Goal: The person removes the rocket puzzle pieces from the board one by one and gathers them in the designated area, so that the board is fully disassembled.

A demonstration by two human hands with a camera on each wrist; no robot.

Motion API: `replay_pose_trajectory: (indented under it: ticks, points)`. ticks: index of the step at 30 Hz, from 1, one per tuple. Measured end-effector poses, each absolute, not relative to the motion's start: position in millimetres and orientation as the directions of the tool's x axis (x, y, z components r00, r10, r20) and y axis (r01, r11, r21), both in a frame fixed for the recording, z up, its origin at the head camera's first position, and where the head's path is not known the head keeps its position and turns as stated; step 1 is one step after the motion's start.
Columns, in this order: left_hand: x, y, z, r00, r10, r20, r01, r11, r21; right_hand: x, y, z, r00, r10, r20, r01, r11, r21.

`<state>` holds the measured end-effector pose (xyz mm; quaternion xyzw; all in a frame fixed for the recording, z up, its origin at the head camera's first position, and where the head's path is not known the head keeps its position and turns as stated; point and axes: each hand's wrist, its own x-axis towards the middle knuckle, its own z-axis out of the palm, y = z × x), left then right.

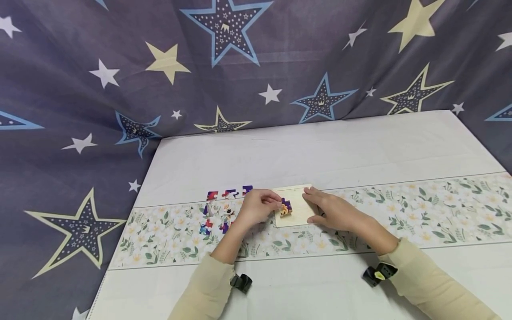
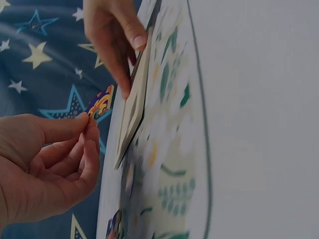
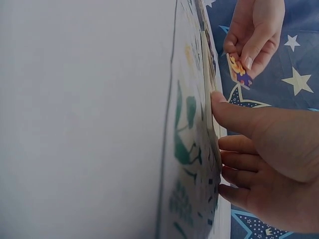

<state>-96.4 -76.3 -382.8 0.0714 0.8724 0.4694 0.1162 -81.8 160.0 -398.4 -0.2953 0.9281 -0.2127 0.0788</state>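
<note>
Between thumb and fingers, my left hand (image 1: 258, 206) pinches a purple and orange jigsaw puzzle piece (image 1: 286, 207), held over the left part of a pale wooden puzzle tray (image 1: 298, 195). In the left wrist view the piece (image 2: 100, 102) is raised and tilted, clear of the tray (image 2: 134, 112). My right hand (image 1: 336, 210) rests at the tray's right edge, thumb at the near side and fingers along the far side. The right wrist view shows its thumb and fingertips against the tray edge (image 3: 208, 84).
Several loose puzzle pieces lie left of the tray, among them a red one (image 1: 212, 195), a purple one (image 1: 247, 190) and a blue and red one (image 1: 206, 227). A floral strip (image 1: 168, 235) crosses the white table (image 1: 304, 284). Star-patterned cloth (image 1: 256, 80) hangs behind.
</note>
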Motion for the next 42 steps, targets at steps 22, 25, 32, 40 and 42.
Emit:
replay_pose_trajectory:
  ticks: [22,25,32,40,42]
  points:
    - [-77.6,-133.9,-370.1,-0.939,0.150,-0.310,-0.097,0.748,0.657,-72.4,164.7,-396.5,-0.804,-0.595,-0.002,-0.538,0.728,-0.426]
    - [-75.9,-135.7,-371.2,-0.951,0.112,-0.287,-0.101,0.767,0.634,-72.2,166.4,-396.0,-0.807,-0.591,-0.009,-0.532,0.732,-0.425]
    - [-76.4,-132.9,-373.5,-0.966,0.076,-0.246,-0.090,0.795,0.600,-73.3,167.5,-394.6,-0.803,-0.596,-0.002,-0.537,0.726,-0.430]
    - [-77.1,-134.6,-369.6,-0.970,0.061,-0.236,-0.089,0.813,0.575,-73.2,166.8,-394.6,-0.808,-0.589,-0.013,-0.527,0.731,-0.433]
    - [-77.7,-137.9,-367.1,-0.973,0.061,-0.224,-0.084,0.808,0.583,-73.3,166.7,-394.9,-0.810,-0.586,-0.015,-0.524,0.735,-0.430]
